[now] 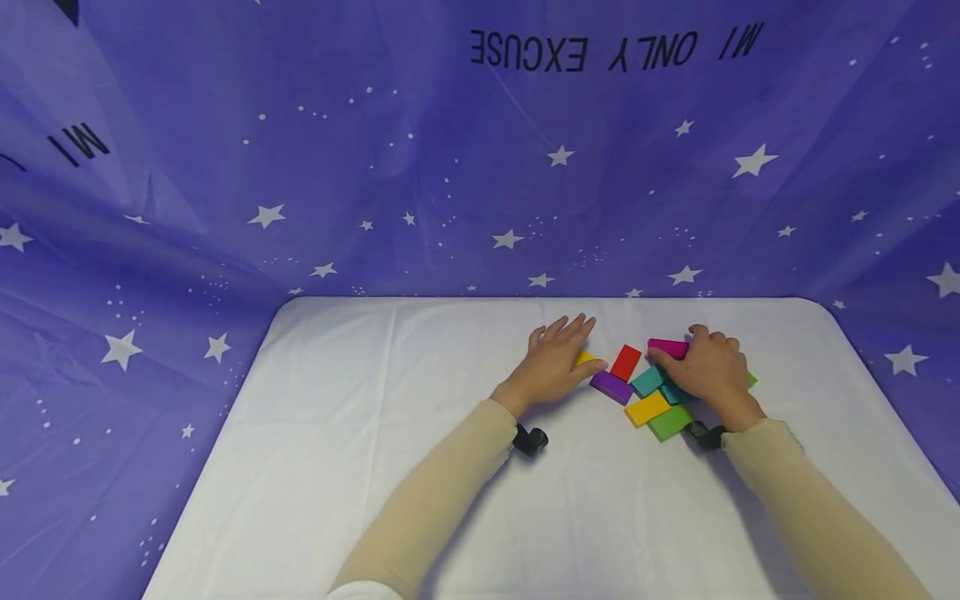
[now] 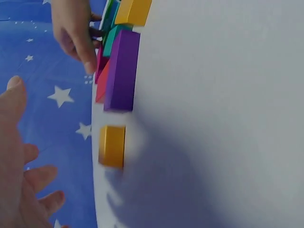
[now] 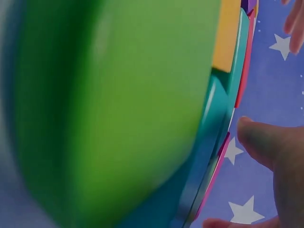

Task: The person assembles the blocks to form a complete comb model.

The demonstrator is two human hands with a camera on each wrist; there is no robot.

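My left hand (image 1: 551, 367), fingers spread, hovers beside a small yellow block (image 1: 585, 358), partly hidden behind the thumb. The left wrist view shows a gap between that hand and the block. To its right lie a purple block (image 1: 612, 387) and a red block (image 1: 626, 363). My right hand (image 1: 708, 367) is over the right part of the group, its thumb by a magenta block (image 1: 666, 347). Under and around it are a teal block (image 1: 648, 381), a darker teal block (image 1: 677, 394), a yellow-orange block (image 1: 647, 409) and a green block (image 1: 670, 423). No block is visibly gripped.
A bit of another green piece (image 1: 752, 380) shows right of the right hand. The blocks lie on a white table (image 1: 315, 467) with rounded far corners. Behind it hangs a purple cloth (image 1: 450, 150) with white stars. Black wrist devices (image 1: 531, 441) stick out near both sleeves.
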